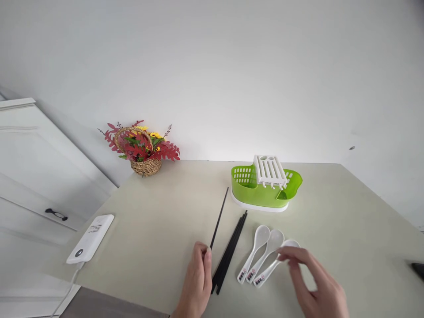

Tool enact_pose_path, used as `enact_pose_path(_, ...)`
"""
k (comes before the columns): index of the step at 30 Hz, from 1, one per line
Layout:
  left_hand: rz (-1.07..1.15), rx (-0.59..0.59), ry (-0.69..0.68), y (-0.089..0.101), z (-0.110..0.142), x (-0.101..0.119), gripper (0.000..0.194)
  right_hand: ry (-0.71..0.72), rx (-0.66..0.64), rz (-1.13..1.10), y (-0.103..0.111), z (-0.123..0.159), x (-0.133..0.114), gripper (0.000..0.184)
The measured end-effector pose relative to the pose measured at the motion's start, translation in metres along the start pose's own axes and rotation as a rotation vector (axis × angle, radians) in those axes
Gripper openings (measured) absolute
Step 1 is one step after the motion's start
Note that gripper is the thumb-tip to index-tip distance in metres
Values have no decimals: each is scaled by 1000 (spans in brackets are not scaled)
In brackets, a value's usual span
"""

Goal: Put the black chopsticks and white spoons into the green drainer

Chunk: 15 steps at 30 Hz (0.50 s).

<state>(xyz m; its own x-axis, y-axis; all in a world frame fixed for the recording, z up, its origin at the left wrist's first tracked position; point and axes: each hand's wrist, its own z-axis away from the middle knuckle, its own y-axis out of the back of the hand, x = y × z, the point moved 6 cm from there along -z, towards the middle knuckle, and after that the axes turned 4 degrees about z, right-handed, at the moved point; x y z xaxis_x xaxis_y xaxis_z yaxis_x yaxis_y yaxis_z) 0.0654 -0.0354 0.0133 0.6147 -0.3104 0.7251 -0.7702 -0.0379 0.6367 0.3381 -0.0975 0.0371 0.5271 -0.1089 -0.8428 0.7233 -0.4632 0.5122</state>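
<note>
"How's the left hand [198, 276]?"
"Drawn in tight — thumb [207, 267] laid against the curled fingers [199, 248], wrist [186, 305] at the lower edge of view."
"And the right hand [316, 282]?"
"Looser — fingers arched toward the left, thumb bent beneath, a gap showing between them, its outline slightly blurred."

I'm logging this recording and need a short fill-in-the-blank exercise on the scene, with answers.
1. The chopstick in the left hand is coloured ____.
2. Near the right hand lie ____ white spoons.
3. In this view, the green caddy stands to the ____ of the flower basket.

Missing words: black; three; right.
</note>
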Motion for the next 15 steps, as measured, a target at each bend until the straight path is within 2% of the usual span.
enact_pose_path(4,-21,59,-36,4,5,1,21,83,-289,-203,-62,-22,-55,34)
enact_pose_path(8,-33,93,-81,6,10,4,18,84,-530,-350,-113,-30,-85,45)
enact_pose_path(11,-6,123,-50,7,13,-1,19,91,-635,-369,-127,-30,-99,48)
enact_pose_path(15,26,136,-32,4,18,-12,24,78,-673,-346,-124,-33,-111,51)
